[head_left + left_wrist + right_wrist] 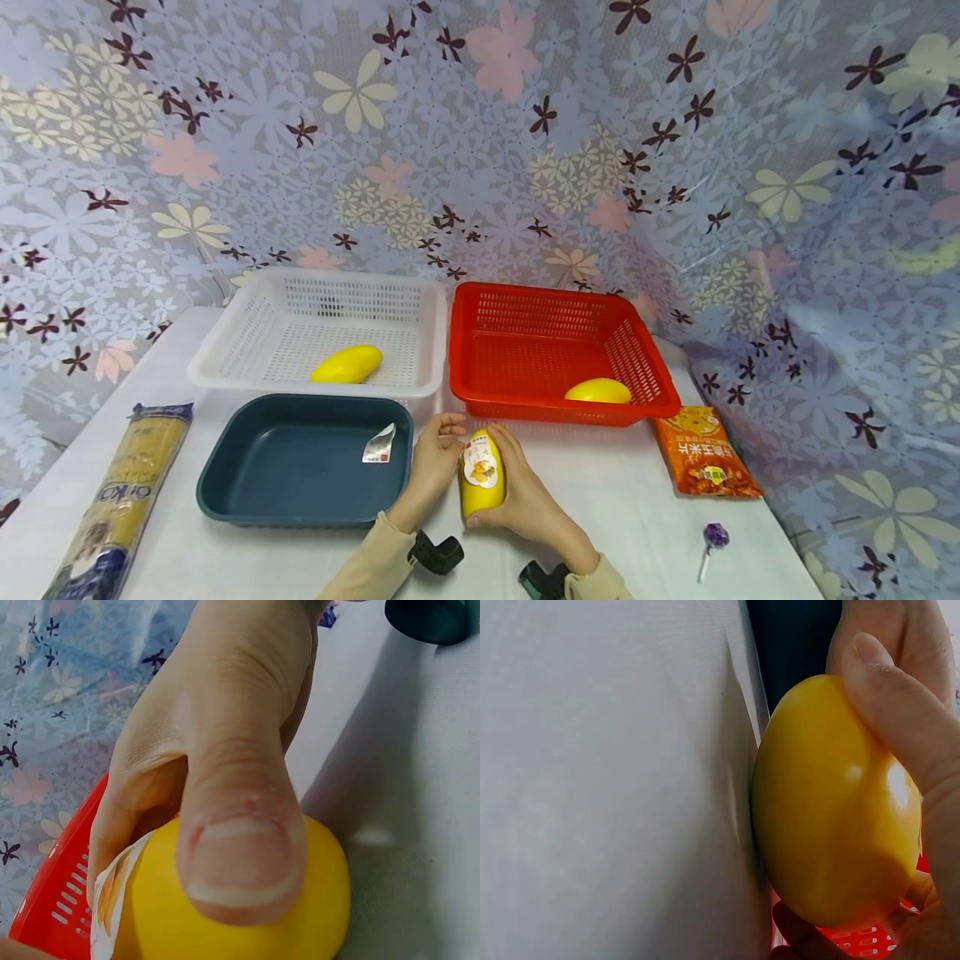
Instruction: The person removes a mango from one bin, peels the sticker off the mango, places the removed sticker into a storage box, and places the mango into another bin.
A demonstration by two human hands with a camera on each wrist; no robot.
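Note:
My right hand [525, 500] holds a yellow mango-shaped item [480, 498] just above or on the table, thumb on its near end. A round white label with a fruit picture [480, 463] faces up on it. The left wrist view shows the right thumb [244, 855] pressed on the smooth yellow surface [322, 900]. Beside the item, my left hand [433, 462] has its fingers loosely bent near the label; whether they touch it is unclear. In the right wrist view, the yellow item [832, 802] lies within the right hand's grasp.
A white basket [225, 333] and a red basket [517, 408] each hold a yellow item. The dark blue tray [300, 475] contains a silver label piece [379, 444]. A pasta pack [123, 500] lies left; an orange snack bag [705, 452] and purple lollipop [716, 535] lie right.

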